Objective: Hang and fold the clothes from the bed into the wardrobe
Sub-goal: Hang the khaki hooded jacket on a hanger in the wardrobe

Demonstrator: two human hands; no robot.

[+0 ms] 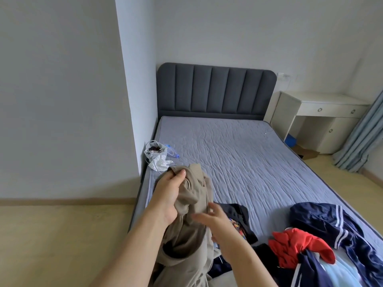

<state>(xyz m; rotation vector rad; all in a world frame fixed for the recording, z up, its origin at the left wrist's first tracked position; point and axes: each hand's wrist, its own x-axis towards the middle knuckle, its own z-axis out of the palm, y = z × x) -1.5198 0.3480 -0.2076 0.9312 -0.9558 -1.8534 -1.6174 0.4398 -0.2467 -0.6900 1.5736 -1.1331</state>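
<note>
Head view: the beige garment [194,235] hangs bunched from the left hand [170,195], raised over the near left corner of the bed [238,152], with its lower folds trailing toward the person. The risk, as I judge it, is that this single bunched grip lets the cloth slip, or that the trailing end drags the dark garment [238,212] just beside it. The left hand is clenched round the top folds, thumb up, forearm reaching forward. The right hand [213,218] is blurred, fingers straight and spread at the cloth's side, grasping nothing visible. A red garment [296,249] and navy jacket [331,220] lie further right; no wardrobe shows.
</note>
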